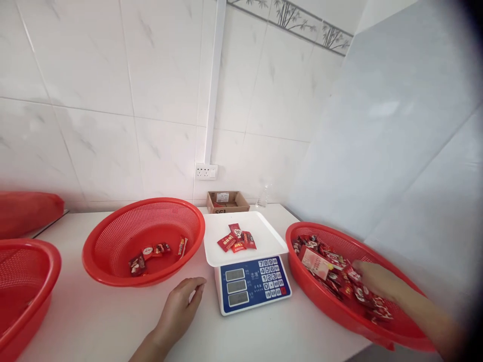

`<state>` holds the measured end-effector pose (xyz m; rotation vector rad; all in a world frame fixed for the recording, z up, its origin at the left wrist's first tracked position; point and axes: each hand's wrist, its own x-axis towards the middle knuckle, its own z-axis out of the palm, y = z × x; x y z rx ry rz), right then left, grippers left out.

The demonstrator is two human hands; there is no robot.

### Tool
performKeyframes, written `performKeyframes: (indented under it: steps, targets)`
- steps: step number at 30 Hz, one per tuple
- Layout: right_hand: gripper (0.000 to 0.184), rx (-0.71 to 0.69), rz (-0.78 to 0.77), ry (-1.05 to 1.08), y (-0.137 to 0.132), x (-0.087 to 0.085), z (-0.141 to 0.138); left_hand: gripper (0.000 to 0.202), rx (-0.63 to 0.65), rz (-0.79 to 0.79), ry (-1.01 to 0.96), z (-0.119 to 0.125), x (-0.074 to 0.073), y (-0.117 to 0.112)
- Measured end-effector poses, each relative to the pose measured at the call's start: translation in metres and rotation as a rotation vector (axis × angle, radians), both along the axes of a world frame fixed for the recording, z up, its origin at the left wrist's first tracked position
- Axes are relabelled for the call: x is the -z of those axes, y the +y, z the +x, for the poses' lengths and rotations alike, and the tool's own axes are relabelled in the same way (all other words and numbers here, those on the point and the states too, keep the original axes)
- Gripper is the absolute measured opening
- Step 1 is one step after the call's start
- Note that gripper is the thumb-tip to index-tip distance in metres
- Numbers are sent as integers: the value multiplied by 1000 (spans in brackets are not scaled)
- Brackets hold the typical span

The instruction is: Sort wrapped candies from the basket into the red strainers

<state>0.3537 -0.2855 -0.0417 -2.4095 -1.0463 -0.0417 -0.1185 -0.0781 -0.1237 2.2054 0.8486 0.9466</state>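
Note:
My left hand rests over the white table, just left of the weighing scale. Its fingers are loosely bent, thumb and forefinger a little apart, and it holds nothing. On the scale's white pan lie several small red snack packets in a loose pile. My right hand reaches into the right red basket, among many red and dark wrapped packets. The packets and blur hide its fingertips, so a grip cannot be made out. A pale pink and red packet lies near it.
Another red basket with a few packets stands left of the scale. One more red basket is at the left edge, with a red bag behind it. A small cardboard box and a clear plastic item stand by the wall.

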Motion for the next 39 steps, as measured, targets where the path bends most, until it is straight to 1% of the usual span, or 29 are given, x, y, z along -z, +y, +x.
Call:
performKeyframes:
  steps: [2, 3, 4, 5, 7, 8, 10, 12, 14, 16, 19, 22, 25, 27, 30, 33, 34, 36, 39]
  targets:
    - [9, -53, -82, 5, 15, -20, -12, 21, -1, 5, -2, 0, 0, 0]
    - [7, -84, -55, 33, 24, -31, -23, 21, 1, 8, -2, 0, 0, -1]
    - [8, -115, 23, 103, 35, -41, -37, 21, 2, 11, -1, 0, -1, -1]
    - [13, -182, 86, 197, 47, -50, -53, 21, 3, 15, 1, 1, -1, -1]
    - [19, -279, 167, 329, 76, -61, -88, 22, 6, 22, 0, 1, -2, -1]
    - [20, -316, 194, 357, 92, -63, -105, 22, 6, 24, -2, 1, -2, -1]
    - [18, -361, 221, 405, 124, -60, -135, 22, 4, 26, -8, 1, -3, -1]
    - [16, -397, 243, 428, 156, -48, -160, 22, -2, 29, -9, 1, -4, -1]
    - [17, -422, 294, 461, 182, -33, -179, 21, -8, 33, -11, 1, -4, -1]
    - [19, -421, 331, 475, 200, -19, -192, 21, -9, 37, -9, 0, -5, -1]
    - [20, -410, 293, 387, 213, -6, -200, 21, -6, 37, -4, 0, -7, -1]
    - [20, -438, 272, 331, 210, -2, -197, 21, 11, 41, -6, 0, -8, -3]
    - [22, -452, 302, 378, 195, -6, -189, 22, 21, 58, -8, 1, -9, -4]
    - [25, -422, 328, 398, 179, -11, -183, 21, 17, 67, -8, 1, -9, -4]
    - [32, -347, 385, 402, 147, -20, -171, 20, 1, 66, -3, 1, -8, -2]
    - [36, -215, 394, 357, 108, -28, -148, 21, -10, 61, 9, 1, -7, -2]
    - [35, -151, 366, 313, 95, -29, -138, 21, -8, 58, 15, 1, -7, -2]
    - [33, -14, 248, 189, 69, -29, -113, 22, -1, 57, 29, 1, -7, -2]
    - [33, 147, -64, 14, 41, -24, -83, 22, 3, 60, 44, 1, -7, -3]
